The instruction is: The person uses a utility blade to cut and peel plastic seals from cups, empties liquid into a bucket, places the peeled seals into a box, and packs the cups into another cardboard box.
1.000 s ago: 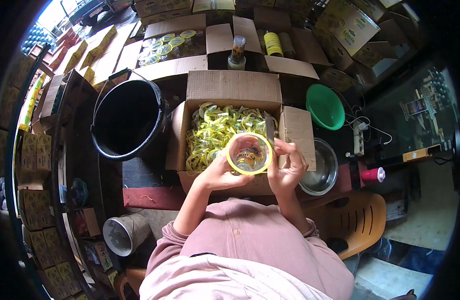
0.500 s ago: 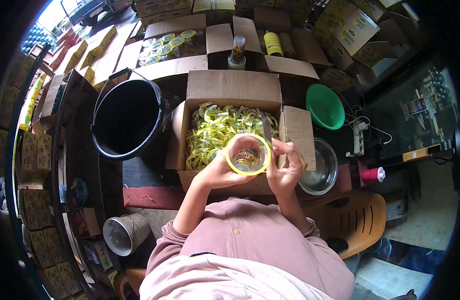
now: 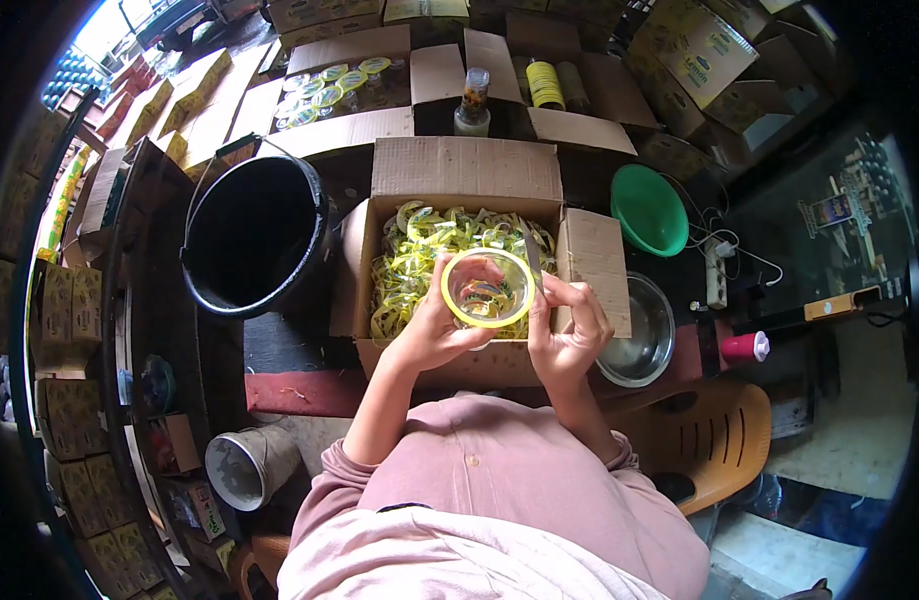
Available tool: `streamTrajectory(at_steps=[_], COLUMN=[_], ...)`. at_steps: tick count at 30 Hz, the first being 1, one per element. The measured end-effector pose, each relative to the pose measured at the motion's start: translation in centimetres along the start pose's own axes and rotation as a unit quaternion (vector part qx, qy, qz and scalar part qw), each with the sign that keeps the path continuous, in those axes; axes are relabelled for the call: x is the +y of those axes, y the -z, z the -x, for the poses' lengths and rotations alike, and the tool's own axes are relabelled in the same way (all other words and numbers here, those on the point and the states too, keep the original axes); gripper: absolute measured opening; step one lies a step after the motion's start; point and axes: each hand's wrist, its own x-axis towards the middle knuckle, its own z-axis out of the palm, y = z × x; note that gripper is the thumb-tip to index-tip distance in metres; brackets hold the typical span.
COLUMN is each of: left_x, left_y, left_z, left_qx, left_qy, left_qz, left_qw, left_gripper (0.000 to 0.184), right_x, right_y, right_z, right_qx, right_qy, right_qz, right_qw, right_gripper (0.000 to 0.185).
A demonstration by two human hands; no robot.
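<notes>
My left hand is wrapped around a clear plastic cup with a yellow rim. The cup's open mouth is tilted toward me, and printing shows through its wall. My right hand is closed on a knife, whose narrow blade points up and away beside the cup's right edge; its handle is hidden by the fingers. Both hands are over the near side of an open cardboard box. Inside the box lies a heap of yellow and clear plastic strips.
Left of the box stands a black bucket. A green bowl and a clear bowl are to its right. Behind it are a jar and boxes with lidded cups. A power strip and cables lie at right.
The cup has risen slightly and shifted a little left, and its mouth has turned a bit in my left hand. My right hand with the knife has barely moved.
</notes>
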Motion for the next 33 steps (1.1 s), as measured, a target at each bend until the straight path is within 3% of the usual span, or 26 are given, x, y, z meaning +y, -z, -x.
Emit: streamTrajectory(at_steps=[6, 9, 13, 22, 27, 33], left_x=[0.3, 0.2, 1.4, 1.9, 2.2, 2.6], left_y=[0.2, -0.4, -0.5, -0.8, -0.8, -1.0], left_z=[0.0, 0.0, -1.0, -0.8, -0.5, -0.5], left_qx=[-0.040, -0.005, 0.017, 0.036, -0.010, 0.009], left_qy=[-0.014, -0.015, 0.009, 0.021, 0.022, 0.004], left_qz=[-0.014, 0.084, 0.055, 0.079, 0.058, 0.033], left_qw=[0.999, 0.996, 0.998, 0.996, 0.998, 0.999], left_gripper=[0.101, 0.092, 0.068, 0.067, 0.067, 0.070], right_x=[0.2, 0.9, 0.2, 0.3, 0.4, -0.2], right_y=[-0.2, -0.4, 0.0, 0.0, 0.0, 0.5], right_z=[-0.6, -0.6, -0.3, 0.7, 0.4, 0.7], right_qx=[-0.014, -0.003, 0.011, 0.004, 0.012, 0.014], right_qy=[0.011, -0.011, -0.043, 0.027, -0.015, -0.029], right_qz=[-0.005, -0.049, -0.052, 0.018, -0.034, -0.059], right_qw=[1.000, 0.999, 0.998, 0.999, 0.999, 0.998], right_gripper=[0.022, 0.022, 0.019, 0.020, 0.019, 0.019])
